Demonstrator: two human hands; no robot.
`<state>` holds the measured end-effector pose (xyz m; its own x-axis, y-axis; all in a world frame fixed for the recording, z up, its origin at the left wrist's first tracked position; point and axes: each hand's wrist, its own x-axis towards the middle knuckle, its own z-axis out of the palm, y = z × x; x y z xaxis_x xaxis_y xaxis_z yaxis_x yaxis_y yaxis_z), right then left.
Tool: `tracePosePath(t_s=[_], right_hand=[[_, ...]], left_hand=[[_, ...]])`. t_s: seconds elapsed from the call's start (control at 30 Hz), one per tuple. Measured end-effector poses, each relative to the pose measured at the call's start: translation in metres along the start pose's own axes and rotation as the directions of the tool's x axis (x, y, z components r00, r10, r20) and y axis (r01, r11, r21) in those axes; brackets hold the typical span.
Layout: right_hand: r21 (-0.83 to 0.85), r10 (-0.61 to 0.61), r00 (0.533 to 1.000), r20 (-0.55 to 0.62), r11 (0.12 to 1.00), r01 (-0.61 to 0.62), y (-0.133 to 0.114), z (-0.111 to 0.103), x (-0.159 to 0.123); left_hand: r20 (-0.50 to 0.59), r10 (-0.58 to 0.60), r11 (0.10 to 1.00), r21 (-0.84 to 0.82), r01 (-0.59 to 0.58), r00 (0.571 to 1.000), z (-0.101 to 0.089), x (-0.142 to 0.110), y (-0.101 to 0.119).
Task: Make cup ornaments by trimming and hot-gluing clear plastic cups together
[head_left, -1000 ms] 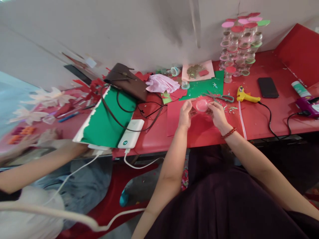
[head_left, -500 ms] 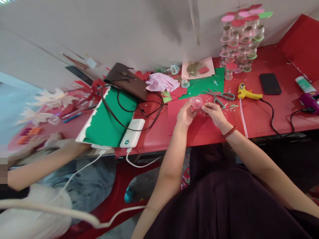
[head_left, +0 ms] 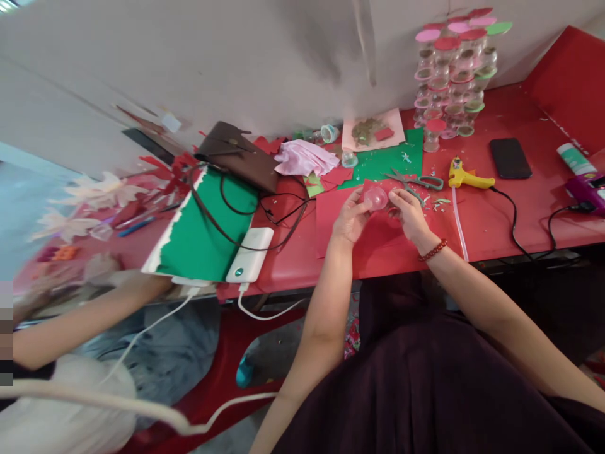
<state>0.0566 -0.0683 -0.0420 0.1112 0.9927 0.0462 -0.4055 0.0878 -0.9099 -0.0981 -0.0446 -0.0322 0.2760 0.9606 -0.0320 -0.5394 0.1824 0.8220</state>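
Observation:
My left hand (head_left: pixel 350 217) is closed on a small clear plastic cup-shaped piece (head_left: pixel 376 199), its round end turned up toward me. Behind this piece shows a scrap of red paper (head_left: pixel 367 185), its corner standing out above the rim. At the right edge of the paper, the fingers of my right hand (head_left: pixel 407 213) are pinched together; they seem to grip it. A red sheet (head_left: pixel 338 236) lies flat under both hands. Just beyond my right fingers are grey-handled scissors (head_left: pixel 429 183) with their blades apart.
To the right lie a yellow glue gun (head_left: pixel 470 176), a phone (head_left: pixel 510 157) and a purple tool (head_left: pixel 588 194). A stack of clear plastic pieces with coloured discs (head_left: pixel 449 82) stands by the wall. Leftward are a power bank (head_left: pixel 250 255), a brown bag (head_left: pixel 239 154) and another person's arm (head_left: pixel 94 309).
Both hands have shifted slightly toward me. The clear piece has turned a little, and the red paper corner now shows behind it. My right fingers stay pinched.

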Motion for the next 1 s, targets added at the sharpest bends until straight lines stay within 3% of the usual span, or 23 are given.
tracePosePath(t_s=[0.13,0.3,0.43,0.6,0.8,1.0], right_hand=[[-0.020,-0.036,0.999,0.023,0.999,0.036,-0.003,0.000,-0.002],[-0.038,-0.026,0.996,0.086,0.999,0.029,-0.003,-0.001,-0.003],[-0.036,-0.018,0.997,0.070,0.999,0.020,0.000,-0.003,-0.001],[0.000,-0.042,0.999,-0.023,0.999,0.042,0.002,-0.004,0.001],[-0.093,-0.123,0.992,-0.025,0.988,0.120,0.003,-0.003,0.002],[-0.032,-0.068,0.996,-0.064,0.997,0.066,0.003,-0.003,0.004]], left_hand=[[0.045,0.033,0.998,-0.054,-0.031,0.998,0.004,-0.004,0.003],[-0.048,-0.045,0.987,-0.157,0.037,0.998,-0.003,0.000,0.008],[-0.066,-0.063,0.985,-0.163,0.052,0.996,-0.006,0.002,0.007],[0.065,-0.034,0.999,0.014,0.033,0.997,-0.002,-0.004,0.003],[0.179,-0.055,0.968,0.252,0.008,0.982,-0.001,-0.009,0.003],[0.199,0.018,0.960,0.272,-0.073,0.980,-0.002,-0.009,0.003]])
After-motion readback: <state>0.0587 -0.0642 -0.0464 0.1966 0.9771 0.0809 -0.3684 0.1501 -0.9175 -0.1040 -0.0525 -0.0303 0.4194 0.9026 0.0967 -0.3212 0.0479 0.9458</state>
